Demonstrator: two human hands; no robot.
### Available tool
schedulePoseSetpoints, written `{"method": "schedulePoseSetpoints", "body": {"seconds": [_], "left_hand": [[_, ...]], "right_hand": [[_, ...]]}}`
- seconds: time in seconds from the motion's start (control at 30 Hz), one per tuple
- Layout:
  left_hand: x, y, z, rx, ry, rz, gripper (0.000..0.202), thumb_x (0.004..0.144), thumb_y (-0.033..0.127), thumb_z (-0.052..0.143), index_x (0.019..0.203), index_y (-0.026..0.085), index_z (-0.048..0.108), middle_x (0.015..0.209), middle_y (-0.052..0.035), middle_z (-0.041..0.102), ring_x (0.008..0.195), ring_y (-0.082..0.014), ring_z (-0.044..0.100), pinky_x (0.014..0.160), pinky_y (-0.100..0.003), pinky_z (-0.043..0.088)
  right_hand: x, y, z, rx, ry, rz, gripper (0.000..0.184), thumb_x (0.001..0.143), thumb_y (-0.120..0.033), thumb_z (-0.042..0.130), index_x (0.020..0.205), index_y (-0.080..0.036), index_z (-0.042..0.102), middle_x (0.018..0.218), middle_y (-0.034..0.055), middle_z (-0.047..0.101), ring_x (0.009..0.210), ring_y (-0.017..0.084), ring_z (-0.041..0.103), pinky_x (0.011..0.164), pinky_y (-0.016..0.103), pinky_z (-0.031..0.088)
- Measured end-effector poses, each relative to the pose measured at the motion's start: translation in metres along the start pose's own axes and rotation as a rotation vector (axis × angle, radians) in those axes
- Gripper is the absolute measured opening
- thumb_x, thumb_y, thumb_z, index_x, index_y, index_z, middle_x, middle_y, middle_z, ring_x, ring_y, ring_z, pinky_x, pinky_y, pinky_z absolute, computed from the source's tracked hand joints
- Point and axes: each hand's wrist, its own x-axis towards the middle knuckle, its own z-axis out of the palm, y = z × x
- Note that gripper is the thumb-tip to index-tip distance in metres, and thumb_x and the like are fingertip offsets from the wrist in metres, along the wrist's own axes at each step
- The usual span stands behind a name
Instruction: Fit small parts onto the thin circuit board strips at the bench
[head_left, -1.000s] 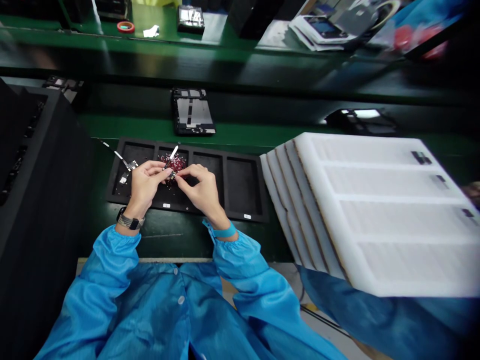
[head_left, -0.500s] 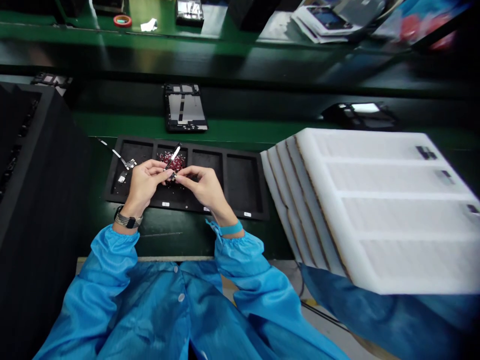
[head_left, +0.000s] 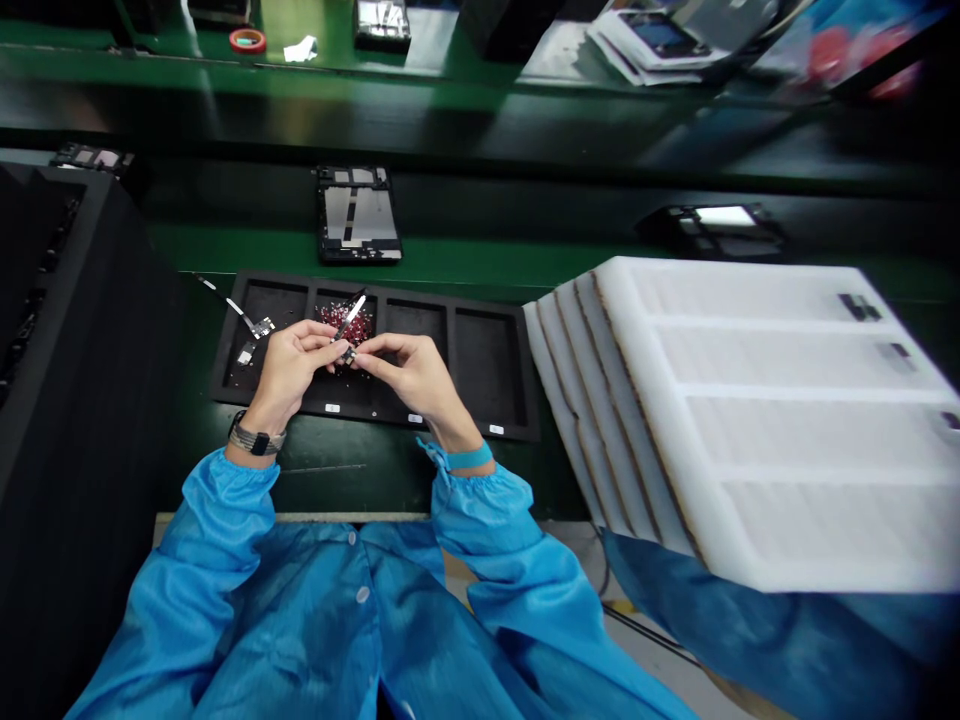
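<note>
My left hand (head_left: 293, 362) is closed in a pinch on a small circuit board (head_left: 349, 354) with a flex cable (head_left: 350, 316) sticking up and away from it. At the board's right edge, the thumb and forefinger of my right hand (head_left: 412, 372) are pinched together on it. Both hands are over a black compartment tray (head_left: 491, 312). Beneath the cable, one compartment holds a heap of tiny red and white pieces (head_left: 330, 316). A similar board with a cable (head_left: 262, 327) and a small pale piece (head_left: 245, 353) lie in the leftmost compartment, left of my left hand.
A stack of white foam trays (head_left: 772, 365), with a few small dark parts, stands at right. A tall black foam block (head_left: 82, 400) is at left. Behind the tray are open device housings (head_left: 360, 215); a raised green shelf (head_left: 435, 65) holds a tape roll (head_left: 247, 41).
The device housings behind the tray have shifted slightly left. My right fingers have moved very little at the board, which both hands still grip.
</note>
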Motion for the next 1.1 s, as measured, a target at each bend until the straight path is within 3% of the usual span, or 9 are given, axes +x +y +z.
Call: {"method": "schedulePoseSetpoints", "body": {"seconds": [0.53, 0.63, 0.73, 0.8, 0.9, 1.0, 1.1], "left_hand": [[-0.004, 0.001, -0.001, 0.039, -0.009, 0.008, 0.036, 0.060, 0.030, 0.097, 0.082, 0.017, 0.072, 0.065, 0.0002, 0.070, 0.061, -0.0148, 0.066, 0.062, -0.028, 0.052], [-0.008, 0.009, 0.001, 0.085, 0.046, 0.091, 0.031, 0.063, 0.029, 0.095, 0.082, 0.017, 0.074, 0.070, -0.0017, 0.072, 0.064, -0.0155, 0.067, 0.063, -0.028, 0.052], [-0.004, 0.031, 0.002, 0.176, 0.195, 0.292, 0.025, 0.072, 0.028, 0.091, 0.090, 0.018, 0.078, 0.085, -0.0043, 0.076, 0.077, -0.0179, 0.070, 0.070, -0.029, 0.054], [0.013, 0.050, 0.001, 0.288, 0.311, 0.470, 0.021, 0.079, 0.025, 0.086, 0.097, 0.020, 0.079, 0.094, -0.0049, 0.077, 0.092, -0.0216, 0.071, 0.082, -0.032, 0.056], [0.065, 0.072, -0.001, 0.478, 0.383, 0.686, 0.020, 0.083, 0.017, 0.078, 0.102, 0.022, 0.076, 0.108, -0.0064, 0.075, 0.121, -0.0292, 0.063, 0.105, -0.039, 0.050], [0.130, 0.074, 0.002, 0.724, 0.284, 0.757, 0.020, 0.083, 0.009, 0.070, 0.099, 0.020, 0.073, 0.113, -0.0123, 0.073, 0.136, -0.0364, 0.053, 0.117, -0.047, 0.037], [0.173, 0.060, 0.011, 1.061, 0.085, 0.651, 0.014, 0.083, 0.005, 0.062, 0.087, 0.017, 0.068, 0.100, -0.0197, 0.073, 0.129, -0.0412, 0.055, 0.117, -0.054, 0.031]], "right_hand": [[0.000, 0.001, 0.002, 0.030, -0.032, 0.021, 0.033, 0.084, -0.054, 0.085, 0.088, -0.020, 0.084, 0.089, 0.0060, 0.083, 0.083, 0.024, 0.075, 0.082, 0.039, 0.058], [0.001, -0.001, 0.003, -0.007, -0.026, -0.045, 0.027, 0.088, -0.048, 0.082, 0.093, -0.021, 0.083, 0.095, 0.0056, 0.083, 0.089, 0.024, 0.075, 0.085, 0.038, 0.057], [0.003, -0.002, -0.003, -0.034, 0.057, -0.102, 0.025, 0.090, -0.044, 0.078, 0.097, -0.020, 0.080, 0.099, 0.0060, 0.082, 0.089, 0.022, 0.073, 0.085, 0.037, 0.056], [0.005, -0.001, -0.010, -0.022, 0.149, -0.106, 0.025, 0.091, -0.045, 0.076, 0.094, -0.020, 0.076, 0.096, 0.0060, 0.080, 0.086, 0.021, 0.071, 0.084, 0.036, 0.056], [0.009, 0.003, -0.019, 0.052, 0.228, -0.092, 0.026, 0.091, -0.047, 0.074, 0.089, -0.021, 0.072, 0.090, 0.0056, 0.078, 0.085, 0.021, 0.071, 0.083, 0.035, 0.056], [0.015, 0.011, -0.022, 0.119, 0.218, -0.084, 0.025, 0.090, -0.044, 0.073, 0.085, -0.020, 0.070, 0.084, 0.0054, 0.077, 0.082, 0.020, 0.071, 0.081, 0.034, 0.055], [0.021, 0.021, -0.022, 0.159, 0.211, -0.061, 0.024, 0.087, -0.043, 0.073, 0.082, -0.020, 0.069, 0.080, 0.0053, 0.076, 0.078, 0.020, 0.071, 0.079, 0.034, 0.055]]}}
